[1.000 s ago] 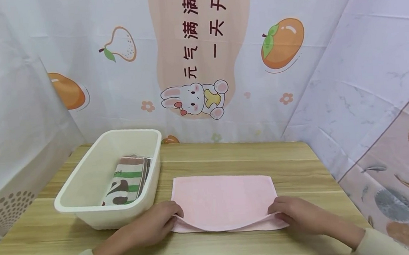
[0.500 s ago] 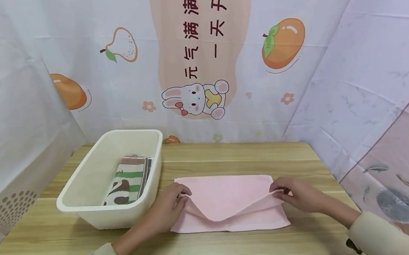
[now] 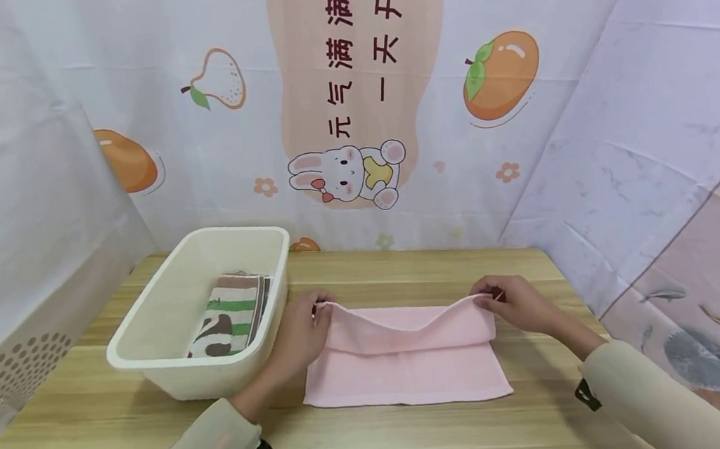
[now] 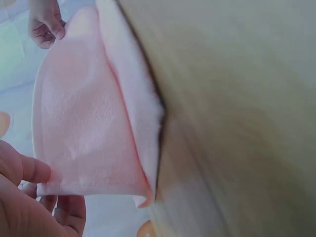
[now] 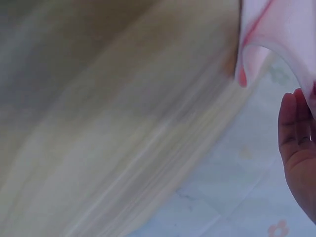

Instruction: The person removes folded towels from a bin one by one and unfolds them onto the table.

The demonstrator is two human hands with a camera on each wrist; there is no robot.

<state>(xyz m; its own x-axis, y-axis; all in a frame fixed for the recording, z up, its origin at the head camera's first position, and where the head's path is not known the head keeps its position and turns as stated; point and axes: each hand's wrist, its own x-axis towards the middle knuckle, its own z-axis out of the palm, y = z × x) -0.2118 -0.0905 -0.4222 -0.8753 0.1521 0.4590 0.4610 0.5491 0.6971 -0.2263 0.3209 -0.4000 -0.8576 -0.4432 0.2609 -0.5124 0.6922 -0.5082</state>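
A pink towel (image 3: 406,377) lies on the wooden table, its upper layer lifted and sagging in the middle. My left hand (image 3: 305,329) pinches the left corner of the raised edge between thumb and fingers. The opposite corner is pinched by my right hand (image 3: 515,302), a little above the table. In the left wrist view the towel (image 4: 86,113) hangs from both hands, with its lower part touching the table. Only part of the right hand (image 5: 300,148) shows in the right wrist view, at the towel's edge.
Left of the towel stands a cream plastic basin (image 3: 155,364), close to my left forearm. Inside it lies a folded striped towel (image 3: 230,316) in green, white and brown. A printed curtain (image 3: 228,157) hangs behind the wooden table (image 3: 377,441).
Both hands have raised the towel's near edge and carried it away from me, toward the far side. More of the lower layer now shows. The basin stays in place.
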